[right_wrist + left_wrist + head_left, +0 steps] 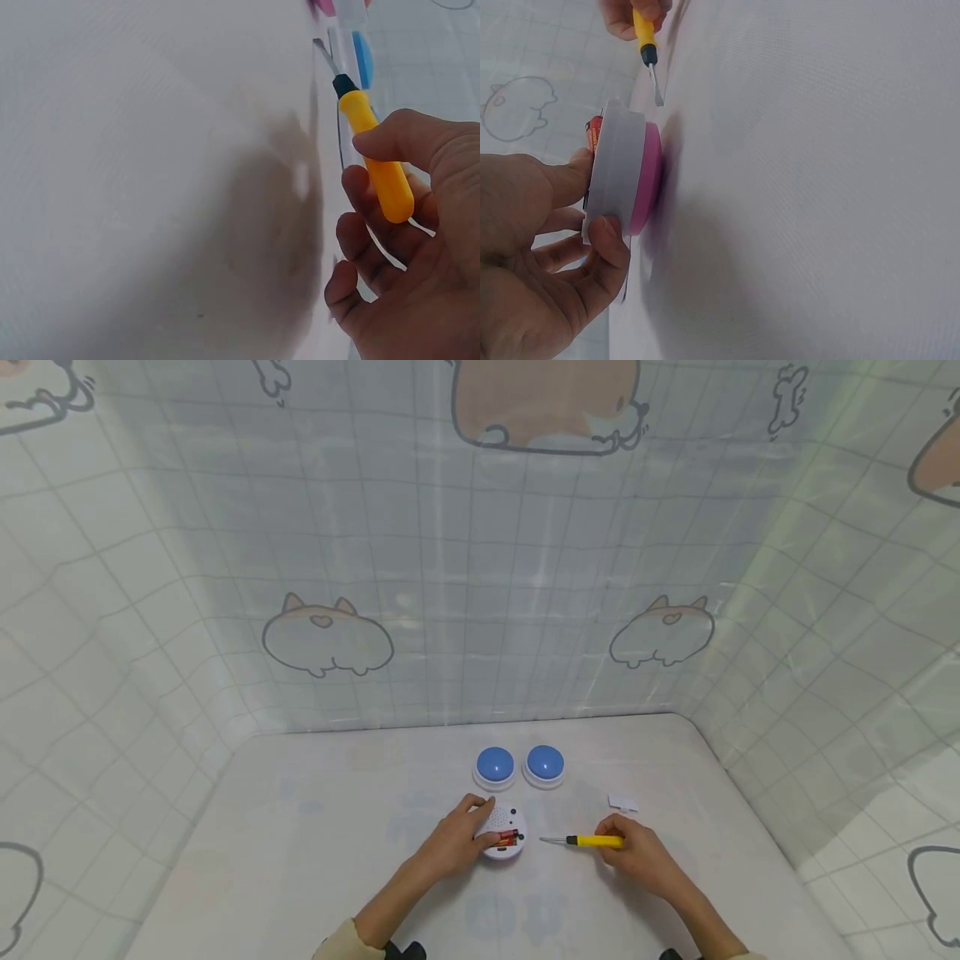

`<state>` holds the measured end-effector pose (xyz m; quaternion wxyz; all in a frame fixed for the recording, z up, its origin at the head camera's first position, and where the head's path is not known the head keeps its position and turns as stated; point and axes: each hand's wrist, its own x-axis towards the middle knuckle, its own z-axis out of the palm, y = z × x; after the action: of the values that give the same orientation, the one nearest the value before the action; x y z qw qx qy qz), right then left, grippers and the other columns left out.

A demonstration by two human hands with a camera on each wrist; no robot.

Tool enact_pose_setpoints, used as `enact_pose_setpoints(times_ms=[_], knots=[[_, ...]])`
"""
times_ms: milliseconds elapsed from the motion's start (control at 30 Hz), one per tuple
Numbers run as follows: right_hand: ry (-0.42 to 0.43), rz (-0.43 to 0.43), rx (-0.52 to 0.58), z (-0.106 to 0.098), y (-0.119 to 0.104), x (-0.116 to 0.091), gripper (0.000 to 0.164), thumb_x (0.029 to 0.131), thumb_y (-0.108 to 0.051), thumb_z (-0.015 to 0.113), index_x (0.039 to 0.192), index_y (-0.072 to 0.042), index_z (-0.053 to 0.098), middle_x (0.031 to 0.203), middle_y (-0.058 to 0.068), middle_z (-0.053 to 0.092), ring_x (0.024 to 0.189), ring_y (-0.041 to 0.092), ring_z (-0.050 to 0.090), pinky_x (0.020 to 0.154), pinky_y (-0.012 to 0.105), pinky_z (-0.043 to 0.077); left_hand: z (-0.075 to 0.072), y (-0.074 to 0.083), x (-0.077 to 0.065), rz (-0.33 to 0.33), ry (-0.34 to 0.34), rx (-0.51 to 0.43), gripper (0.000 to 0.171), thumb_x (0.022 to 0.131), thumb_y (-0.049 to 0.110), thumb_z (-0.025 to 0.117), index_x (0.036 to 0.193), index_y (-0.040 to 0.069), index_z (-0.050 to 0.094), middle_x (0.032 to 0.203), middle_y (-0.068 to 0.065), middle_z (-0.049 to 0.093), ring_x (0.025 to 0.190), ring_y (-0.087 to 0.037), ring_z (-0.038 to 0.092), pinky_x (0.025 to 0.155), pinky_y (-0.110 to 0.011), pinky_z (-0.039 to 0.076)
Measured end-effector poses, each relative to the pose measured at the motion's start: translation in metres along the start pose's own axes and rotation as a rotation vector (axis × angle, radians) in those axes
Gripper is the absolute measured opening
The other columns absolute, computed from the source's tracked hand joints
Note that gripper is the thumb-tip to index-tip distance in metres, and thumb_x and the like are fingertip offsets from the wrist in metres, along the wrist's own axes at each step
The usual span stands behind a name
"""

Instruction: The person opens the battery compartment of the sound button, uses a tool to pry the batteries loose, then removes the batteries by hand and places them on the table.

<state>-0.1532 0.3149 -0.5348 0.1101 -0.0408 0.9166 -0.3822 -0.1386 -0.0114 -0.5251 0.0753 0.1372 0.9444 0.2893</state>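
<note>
My left hand (pixel 453 841) grips a round white push-button device (pixel 496 817) by its sides. The device lies upside down, with its pink dome (pixel 649 180) facing the table in the left wrist view. On its upturned back, red batteries (pixel 509 838) show in an uncovered compartment, right by my thumb. My right hand (pixel 639 855) pinches the yellow handle of a screwdriver (pixel 381 169) between thumb and fingers. The flat metal tip points left toward the device, a short way apart from it.
Two white buttons with blue domes, a left one (pixel 495 765) and a right one (pixel 545 762), stand side by side beyond the device. A small white cover (pixel 622 802) lies just past my right hand. Patterned cloth walls (pixel 465 685) enclose the white table (pixel 330 843).
</note>
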Motion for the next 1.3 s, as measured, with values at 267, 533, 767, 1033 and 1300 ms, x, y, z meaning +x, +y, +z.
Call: enact_pose_setpoints(times_ms=[267, 533, 767, 1033, 1300], knots=[[0.005, -0.005, -0.061, 0.0, 0.007, 0.009, 0.021, 0.082, -0.004, 0.08, 0.098, -0.014, 0.07, 0.092, -0.001, 0.061, 0.086, 0.018, 0.051, 0.079, 0.034, 0.049, -0.002, 0.001, 0.0, 0.0, -0.006, 0.009, 0.063, 0.098, 0.034, 0.067, 0.151, 0.01, 0.045, 0.142, -0.007, 0.05, 0.124, -0.026, 0.057, 0.104, -0.045, 0.046], [-0.016, -0.036, -0.114, 0.001, 0.012, 0.013, 0.017, 0.082, -0.006, 0.081, 0.092, -0.017, 0.073, 0.089, -0.003, 0.06, 0.087, 0.019, 0.048, 0.084, 0.04, 0.043, -0.002, 0.002, 0.0, -0.002, -0.015, 0.007, 0.063, 0.098, 0.034, 0.066, 0.151, 0.01, 0.045, 0.142, -0.007, 0.05, 0.124, -0.026, 0.057, 0.105, -0.045, 0.046], [-0.018, -0.029, -0.157, 0.001, 0.012, 0.014, 0.017, 0.082, -0.01, 0.082, 0.093, -0.018, 0.073, 0.092, -0.003, 0.059, 0.09, 0.02, 0.047, 0.081, 0.04, 0.04, -0.003, 0.004, -0.001, -0.007, -0.014, 0.006, 0.063, 0.098, 0.035, 0.067, 0.152, 0.01, 0.045, 0.142, -0.007, 0.05, 0.123, -0.025, 0.057, 0.105, -0.045, 0.046], [-0.011, -0.031, -0.167, 0.004, 0.012, 0.013, 0.019, 0.081, -0.012, 0.082, 0.093, -0.022, 0.072, 0.094, -0.006, 0.059, 0.092, 0.019, 0.046, 0.081, 0.038, 0.039, -0.005, 0.004, -0.003, 0.007, -0.008, -0.003, 0.064, 0.097, 0.037, 0.066, 0.151, 0.009, 0.046, 0.142, -0.008, 0.05, 0.124, -0.026, 0.056, 0.105, -0.046, 0.045], [0.03, -0.129, -0.079, 0.012, -0.006, 0.006, 0.024, 0.082, -0.02, 0.084, 0.102, -0.025, 0.071, 0.101, -0.011, 0.06, 0.104, 0.018, 0.045, 0.089, 0.04, 0.041, -0.006, 0.006, -0.005, 0.039, 0.002, -0.015, 0.074, 0.092, 0.045, 0.07, 0.15, 0.006, 0.046, 0.141, -0.008, 0.05, 0.113, -0.021, 0.057, 0.101, -0.045, 0.048]])
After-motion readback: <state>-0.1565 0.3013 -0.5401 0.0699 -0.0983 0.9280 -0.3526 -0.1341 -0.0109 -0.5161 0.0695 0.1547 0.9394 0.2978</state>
